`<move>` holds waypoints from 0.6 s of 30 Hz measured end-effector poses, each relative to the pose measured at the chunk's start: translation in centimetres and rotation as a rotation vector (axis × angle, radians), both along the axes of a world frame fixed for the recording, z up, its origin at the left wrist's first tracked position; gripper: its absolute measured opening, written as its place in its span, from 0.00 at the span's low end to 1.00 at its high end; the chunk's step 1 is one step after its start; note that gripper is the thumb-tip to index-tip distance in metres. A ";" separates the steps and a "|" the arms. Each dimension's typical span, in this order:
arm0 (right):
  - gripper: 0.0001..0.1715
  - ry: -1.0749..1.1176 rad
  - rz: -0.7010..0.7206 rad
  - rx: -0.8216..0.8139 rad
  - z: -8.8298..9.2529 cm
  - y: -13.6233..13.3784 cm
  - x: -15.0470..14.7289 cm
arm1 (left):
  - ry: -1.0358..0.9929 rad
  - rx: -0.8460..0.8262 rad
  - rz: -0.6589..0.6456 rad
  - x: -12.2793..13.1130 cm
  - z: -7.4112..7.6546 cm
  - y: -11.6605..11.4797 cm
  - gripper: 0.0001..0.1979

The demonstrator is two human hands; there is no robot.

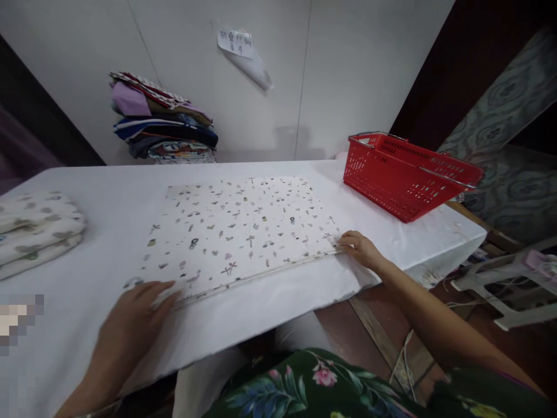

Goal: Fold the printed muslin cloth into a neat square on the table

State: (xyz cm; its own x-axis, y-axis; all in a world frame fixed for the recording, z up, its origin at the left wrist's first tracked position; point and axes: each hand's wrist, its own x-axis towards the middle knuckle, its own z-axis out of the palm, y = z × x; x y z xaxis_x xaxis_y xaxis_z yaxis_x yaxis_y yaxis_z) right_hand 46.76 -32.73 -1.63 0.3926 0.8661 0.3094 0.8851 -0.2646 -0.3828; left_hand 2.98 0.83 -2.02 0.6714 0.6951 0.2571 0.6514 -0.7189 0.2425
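A folded white cloth with small printed figures [243,229] lies flat on the white table [108,197]. My left hand [130,325] rests on the cloth's near left corner, fingers curled and pinching its edge. My right hand [361,248] pinches the near right corner, fingers pressed together on the hem. Both hands hold the near edge, which lies close to the table's front edge.
A red plastic basket [404,174] stands at the table's right end. Folded printed cloths [37,229] are stacked at the left. A pile of coloured fabrics [163,119] sits against the back wall. A white plastic stool [509,284] stands on the floor at right.
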 end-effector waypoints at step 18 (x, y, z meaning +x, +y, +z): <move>0.16 -0.209 0.073 -0.072 -0.9 -1.2 0.6 | 0.067 -0.148 -0.179 2.9 0.3 -1.1 0.22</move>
State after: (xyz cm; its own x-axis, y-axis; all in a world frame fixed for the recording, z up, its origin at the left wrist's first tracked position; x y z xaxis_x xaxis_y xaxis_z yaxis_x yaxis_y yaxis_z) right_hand 47.35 -33.88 -2.53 0.2623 0.9125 0.3139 0.9609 -0.2172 -0.1716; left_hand 5.92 -0.26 -1.72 0.7994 0.5902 0.1119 0.5349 -0.7842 0.3145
